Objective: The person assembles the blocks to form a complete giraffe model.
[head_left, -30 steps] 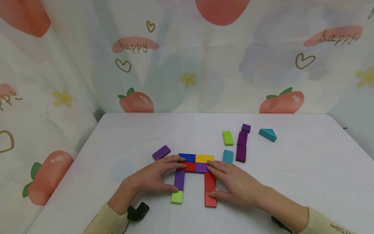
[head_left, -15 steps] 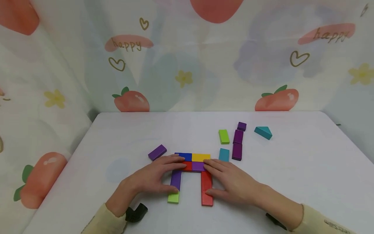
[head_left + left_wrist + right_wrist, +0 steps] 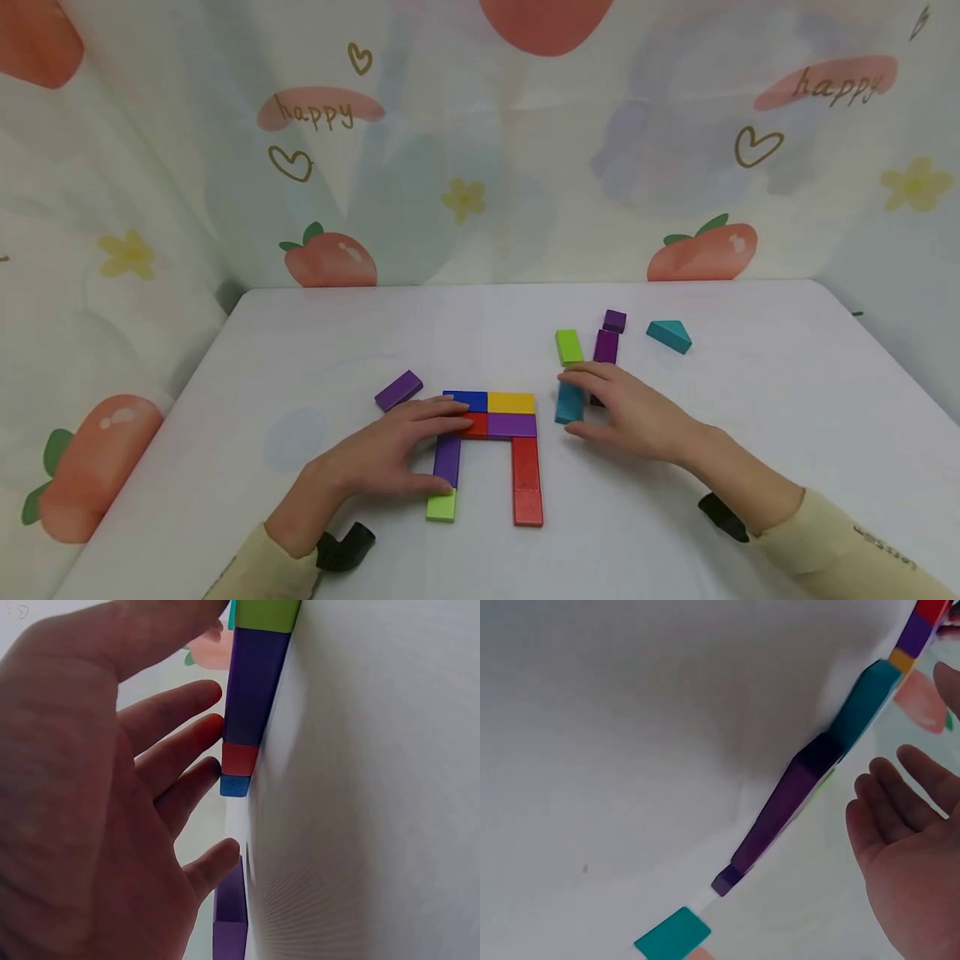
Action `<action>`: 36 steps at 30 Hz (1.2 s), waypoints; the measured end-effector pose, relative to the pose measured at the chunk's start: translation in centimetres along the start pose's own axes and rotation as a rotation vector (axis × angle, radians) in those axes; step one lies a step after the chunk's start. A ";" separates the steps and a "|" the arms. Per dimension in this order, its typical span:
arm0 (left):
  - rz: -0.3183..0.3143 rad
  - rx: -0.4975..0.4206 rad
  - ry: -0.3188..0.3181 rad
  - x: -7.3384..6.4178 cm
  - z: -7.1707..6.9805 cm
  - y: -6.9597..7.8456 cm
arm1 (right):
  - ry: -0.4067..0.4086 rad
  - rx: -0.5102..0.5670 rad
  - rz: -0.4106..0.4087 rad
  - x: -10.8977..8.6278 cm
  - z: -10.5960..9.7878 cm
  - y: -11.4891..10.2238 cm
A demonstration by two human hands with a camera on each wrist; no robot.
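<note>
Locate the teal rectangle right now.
In the head view, the teal rectangle lies slightly right of centre, just right of the yellow block, partly hidden by the right hand.

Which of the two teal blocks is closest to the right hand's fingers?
The rectangular teal block, right by the fingers of the right hand. The triangular teal block lies farther back and to the right.

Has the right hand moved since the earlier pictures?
Yes: the right hand moved right and forward, from the red blocks to the teal rectangular block.
</note>
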State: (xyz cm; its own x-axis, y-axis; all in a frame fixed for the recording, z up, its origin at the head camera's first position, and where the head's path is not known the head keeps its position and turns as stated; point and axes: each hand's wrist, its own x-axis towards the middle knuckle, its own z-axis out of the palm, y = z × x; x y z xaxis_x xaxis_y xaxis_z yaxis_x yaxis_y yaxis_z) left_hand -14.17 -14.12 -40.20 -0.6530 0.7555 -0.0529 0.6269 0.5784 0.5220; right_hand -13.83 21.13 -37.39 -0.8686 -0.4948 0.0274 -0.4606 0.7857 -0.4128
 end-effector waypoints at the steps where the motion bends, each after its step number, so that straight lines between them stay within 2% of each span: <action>1: 0.000 0.002 -0.001 0.0 0.0 0.0 | -0.003 0.002 0.003 0.1 -0.1 0.3; 7: -0.008 -0.004 -0.024 0.2 -0.2 -0.1 | -0.037 0.011 0.011 0.4 -0.6 1.5; 13: 0.001 -0.030 -0.025 0.1 -0.3 -0.1 | -0.047 0.013 -0.018 0.5 -0.5 1.9; 26: -0.035 -0.049 -0.037 0.0 -0.1 -0.2 | 0.033 -0.097 -0.065 0.2 0.4 1.4; 36: -0.038 -0.050 -0.034 0.0 -0.1 -0.2 | 0.012 -0.030 -0.064 0.4 0.3 1.3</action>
State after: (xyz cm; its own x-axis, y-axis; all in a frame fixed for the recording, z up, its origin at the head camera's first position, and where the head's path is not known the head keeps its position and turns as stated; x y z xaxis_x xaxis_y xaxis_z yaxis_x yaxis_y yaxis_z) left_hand -14.36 -14.26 -40.21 -0.6607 0.7437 -0.1022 0.5791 0.5915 0.5610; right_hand -14.71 21.85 -38.23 -0.8393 -0.5399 0.0643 -0.5204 0.7635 -0.3825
